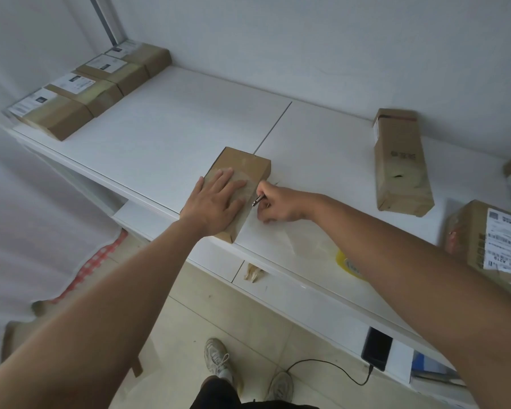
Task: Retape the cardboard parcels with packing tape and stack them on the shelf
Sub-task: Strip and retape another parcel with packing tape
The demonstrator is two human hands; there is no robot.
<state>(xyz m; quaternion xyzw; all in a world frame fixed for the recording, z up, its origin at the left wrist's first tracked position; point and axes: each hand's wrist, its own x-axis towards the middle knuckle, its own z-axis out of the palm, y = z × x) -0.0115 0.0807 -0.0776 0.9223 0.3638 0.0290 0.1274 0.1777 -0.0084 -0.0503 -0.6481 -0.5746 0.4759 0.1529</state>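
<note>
A small cardboard parcel [244,166] lies on the white shelf [165,137] near its front edge, with clear tape across its top. My left hand [216,202] presses flat on the parcel with fingers spread. My right hand [275,205] sits just right of the parcel and grips a small dark, metal-tipped tool [258,200] at the parcel's right side. A clear strip of tape [301,240] runs back along the shelf to a yellow tape roll [348,265], which my right forearm partly hides.
Several taped parcels with labels [83,90] are lined up at the shelf's far left. An upright-lying brown parcel [400,163] and labelled parcels [490,246] sit at the right. A phone on a cable [376,348] lies on the lower shelf. My shoes stand on the tiled floor below.
</note>
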